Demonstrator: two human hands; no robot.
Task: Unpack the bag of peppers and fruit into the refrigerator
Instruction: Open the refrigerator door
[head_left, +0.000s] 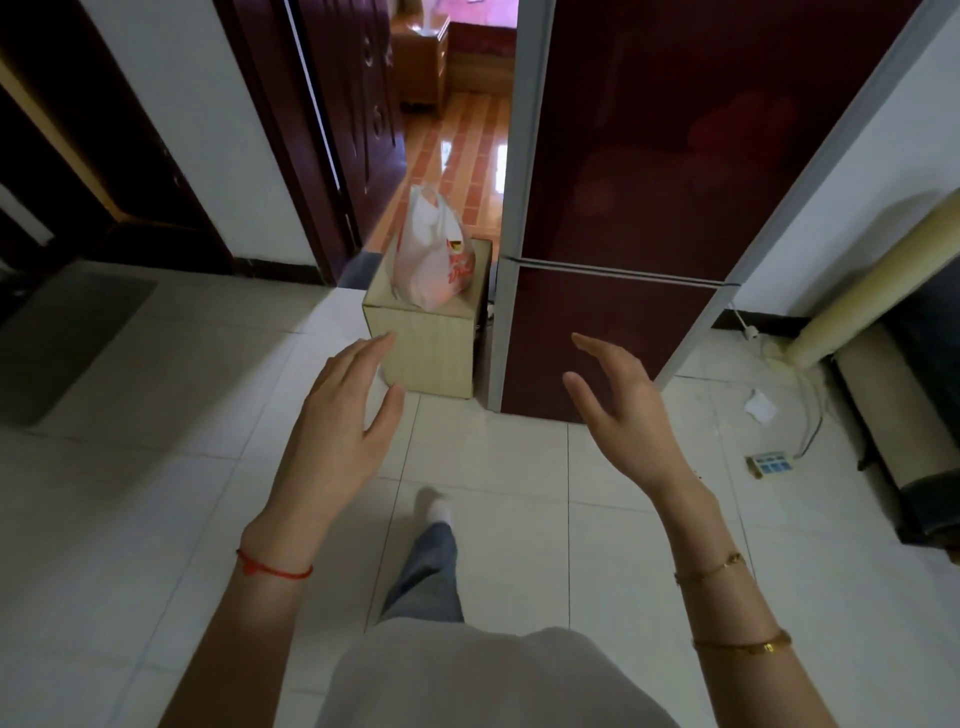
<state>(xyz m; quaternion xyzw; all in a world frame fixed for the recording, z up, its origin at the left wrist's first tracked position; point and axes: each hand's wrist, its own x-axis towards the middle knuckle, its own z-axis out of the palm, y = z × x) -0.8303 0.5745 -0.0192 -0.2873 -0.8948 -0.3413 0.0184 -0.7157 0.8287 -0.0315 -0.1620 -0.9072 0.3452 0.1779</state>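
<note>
Both hands are up in front with nothing in them. The left hand (343, 410) and the right hand (618, 410) are held well apart, fingers spread loose, palms roughly facing each other. The plastic bag (434, 254) is white with red print, and it's sitting on top of a small beige box (431, 348) on the floor, just left of the fridge (634, 218). The fridge is dark red with both doors closed. Can't tell what's in the bag from here, it's tied up at the top. Pale floor tiles (156, 467) all around, and an open doorway (457, 130) behind the bag.
</note>
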